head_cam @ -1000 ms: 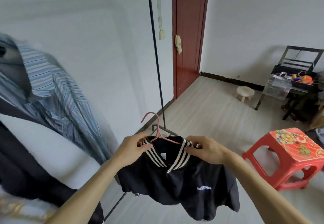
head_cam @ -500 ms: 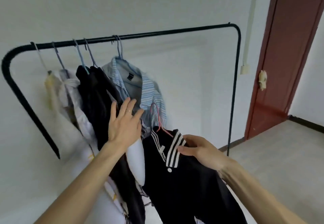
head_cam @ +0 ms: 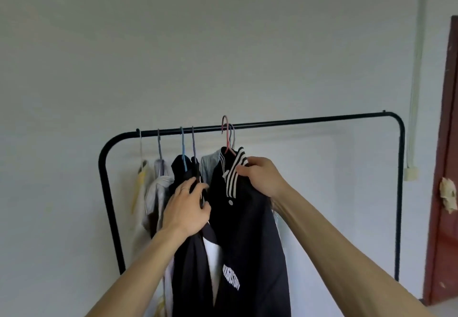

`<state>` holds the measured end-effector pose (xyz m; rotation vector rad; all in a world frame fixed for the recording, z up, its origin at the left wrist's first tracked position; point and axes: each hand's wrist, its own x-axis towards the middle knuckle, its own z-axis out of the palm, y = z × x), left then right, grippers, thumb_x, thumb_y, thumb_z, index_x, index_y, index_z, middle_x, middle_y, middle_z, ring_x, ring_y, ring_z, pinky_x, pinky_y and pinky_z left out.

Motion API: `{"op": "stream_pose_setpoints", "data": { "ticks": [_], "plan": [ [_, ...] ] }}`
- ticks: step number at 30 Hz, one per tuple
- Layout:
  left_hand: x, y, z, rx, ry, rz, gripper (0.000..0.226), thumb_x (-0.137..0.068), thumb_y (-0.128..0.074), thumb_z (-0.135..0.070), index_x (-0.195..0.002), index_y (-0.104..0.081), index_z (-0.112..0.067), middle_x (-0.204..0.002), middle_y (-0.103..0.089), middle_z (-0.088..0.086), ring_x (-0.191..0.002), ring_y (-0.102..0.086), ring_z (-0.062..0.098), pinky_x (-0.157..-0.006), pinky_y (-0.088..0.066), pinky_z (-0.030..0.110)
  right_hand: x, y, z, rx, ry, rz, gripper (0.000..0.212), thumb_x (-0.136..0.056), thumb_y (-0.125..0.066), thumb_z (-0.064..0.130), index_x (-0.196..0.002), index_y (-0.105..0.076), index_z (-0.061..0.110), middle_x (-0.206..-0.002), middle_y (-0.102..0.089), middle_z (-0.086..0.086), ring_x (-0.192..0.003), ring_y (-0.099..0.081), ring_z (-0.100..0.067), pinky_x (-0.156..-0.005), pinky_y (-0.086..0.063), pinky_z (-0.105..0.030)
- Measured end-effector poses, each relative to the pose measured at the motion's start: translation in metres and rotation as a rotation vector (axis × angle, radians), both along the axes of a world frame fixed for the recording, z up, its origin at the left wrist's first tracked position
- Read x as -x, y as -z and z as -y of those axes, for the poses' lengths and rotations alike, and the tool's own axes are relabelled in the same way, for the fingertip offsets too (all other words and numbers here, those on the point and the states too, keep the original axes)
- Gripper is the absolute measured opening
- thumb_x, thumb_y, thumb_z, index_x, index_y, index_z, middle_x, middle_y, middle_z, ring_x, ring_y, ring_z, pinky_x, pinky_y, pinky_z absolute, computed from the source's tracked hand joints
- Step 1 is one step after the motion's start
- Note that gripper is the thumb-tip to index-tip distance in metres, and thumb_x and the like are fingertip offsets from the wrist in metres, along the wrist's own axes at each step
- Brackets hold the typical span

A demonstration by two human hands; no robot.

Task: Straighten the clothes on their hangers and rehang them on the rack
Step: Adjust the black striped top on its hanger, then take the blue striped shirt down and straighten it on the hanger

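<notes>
A black polo shirt (head_cam: 247,230) with a black-and-white striped collar hangs from a pink hanger (head_cam: 226,134). The hanger's hook sits at the black rack bar (head_cam: 309,120). My right hand (head_cam: 261,176) grips the shirt at the collar and shoulder. My left hand (head_cam: 188,207) presses against the dark garment (head_cam: 184,170) hanging just left of it, fingers curled on the cloth. Several more clothes hang further left, among them a grey one (head_cam: 161,182) and a pale yellow one (head_cam: 141,180). The striped blue shirt is mostly hidden behind the polo.
The rack's right half is bare bar down to its right post (head_cam: 399,192). A white wall stands behind. A red-brown door (head_cam: 446,168) is at the far right, with a cable duct and socket (head_cam: 411,174) beside it.
The polo on its pink hanger rose from chest height up to the rack bar. My left hand moved from the striped shirt onto the dark garment. My view tilted upward.
</notes>
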<state>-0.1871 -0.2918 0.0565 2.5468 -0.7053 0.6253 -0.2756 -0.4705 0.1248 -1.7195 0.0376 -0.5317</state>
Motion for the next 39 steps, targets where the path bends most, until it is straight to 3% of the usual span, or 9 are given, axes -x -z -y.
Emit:
{"op": "stream_pose_setpoints", "data": {
  "ticks": [3, 6, 11, 15, 19, 24, 29, 35, 39],
  "plan": [
    [-0.013, -0.008, -0.004, -0.007, 0.002, -0.090, 0.057, -0.085, -0.052, -0.028, -0.139, -0.040, -0.038, -0.160, -0.019, -0.008, -0.147, -0.015, 0.016, -0.113, -0.031, 0.039, -0.043, -0.013, -0.005, 0.035, 0.010, 0.016, 0.041, -0.081, -0.065, 0.016, -0.101, -0.057, -0.019, -0.091, -0.064, -0.037, -0.076, -0.059, -0.025, -0.074, -0.046, -0.035],
    [-0.028, -0.012, -0.012, -0.035, -0.010, -0.084, 0.057, -0.083, -0.051, -0.031, -0.137, -0.037, -0.043, -0.157, -0.020, -0.016, -0.145, -0.017, 0.012, -0.110, -0.034, 0.039, -0.083, -0.021, -0.006, 0.109, 0.065, 0.023, 0.027, -0.089, -0.061, 0.008, -0.096, -0.060, -0.018, -0.078, -0.061, -0.016, -0.073, -0.058, -0.021, -0.069, -0.046, -0.028],
    [-0.042, -0.004, -0.021, -0.145, -0.026, 0.015, 0.054, -0.083, -0.050, -0.028, -0.134, -0.038, -0.040, -0.151, -0.023, -0.017, -0.140, -0.022, 0.011, -0.109, -0.032, 0.033, -0.126, 0.014, -0.017, 0.322, 0.116, -0.013, 0.017, -0.090, -0.056, 0.012, -0.104, -0.064, 0.006, -0.084, -0.066, -0.005, -0.075, -0.062, -0.017, -0.071, -0.052, -0.032],
    [-0.055, 0.004, -0.022, -0.110, 0.014, -0.059, 0.059, -0.081, -0.050, -0.020, -0.135, -0.036, -0.041, -0.152, -0.017, -0.017, -0.141, -0.015, 0.014, -0.107, -0.034, 0.036, -0.137, 0.067, -0.040, 0.349, 0.109, -0.012, 0.005, -0.094, -0.054, 0.013, -0.093, -0.057, 0.018, -0.084, -0.058, 0.011, -0.080, -0.054, -0.008, -0.066, -0.040, -0.009],
    [-0.064, 0.000, -0.009, -0.060, 0.017, -0.072, 0.051, -0.090, -0.044, -0.034, -0.140, -0.033, -0.042, -0.152, -0.027, -0.014, -0.137, -0.027, 0.021, -0.106, -0.036, 0.039, -0.136, 0.092, -0.053, 0.277, 0.041, -0.079, 0.012, -0.090, -0.055, 0.024, -0.100, -0.059, 0.017, -0.096, -0.067, 0.002, -0.092, -0.062, -0.015, -0.084, -0.049, -0.032],
    [-0.076, -0.017, 0.019, 0.020, -0.094, -0.066, 0.057, -0.094, -0.030, -0.059, -0.144, -0.032, -0.032, -0.152, -0.035, 0.000, -0.137, -0.030, 0.029, -0.106, -0.032, 0.046, -0.105, 0.096, -0.044, 0.659, -0.008, -0.031, 0.029, -0.088, -0.057, 0.037, -0.113, -0.057, 0.023, -0.106, -0.055, 0.005, -0.102, -0.052, -0.010, -0.084, -0.040, -0.022],
    [-0.085, -0.038, 0.039, -0.024, -0.118, -0.045, 0.074, -0.083, -0.048, -0.058, -0.147, -0.025, -0.030, -0.158, -0.019, 0.005, -0.143, -0.016, 0.031, -0.111, -0.026, 0.048, -0.077, 0.074, 0.000, 0.826, 0.470, 0.325, 0.030, -0.085, -0.059, 0.032, -0.112, -0.064, 0.021, -0.104, -0.062, 0.001, -0.096, -0.060, -0.018, -0.083, -0.046, -0.027],
    [-0.086, -0.043, 0.053, -0.065, -0.072, -0.112, 0.071, -0.085, -0.052, -0.034, -0.149, -0.020, -0.037, -0.160, -0.017, 0.001, -0.144, -0.017, 0.027, -0.113, -0.024, 0.049, -0.069, 0.070, 0.042, 0.987, 0.636, 0.063, 0.029, -0.092, -0.053, 0.044, -0.103, -0.062, 0.019, -0.095, -0.067, -0.001, -0.091, -0.063, -0.026, -0.072, -0.044, -0.031],
    [-0.083, -0.043, 0.053, -0.053, -0.072, -0.099, 0.069, -0.084, -0.051, -0.030, -0.147, -0.023, -0.036, -0.154, -0.028, -0.002, -0.137, -0.030, 0.026, -0.107, -0.031, 0.048, -0.065, 0.067, 0.044, 0.716, 0.261, -0.181, 0.051, -0.098, -0.033, 0.058, -0.077, -0.058, 0.019, -0.076, -0.065, 0.006, -0.078, -0.061, -0.011, -0.068, -0.041, -0.024]
  ]
}}
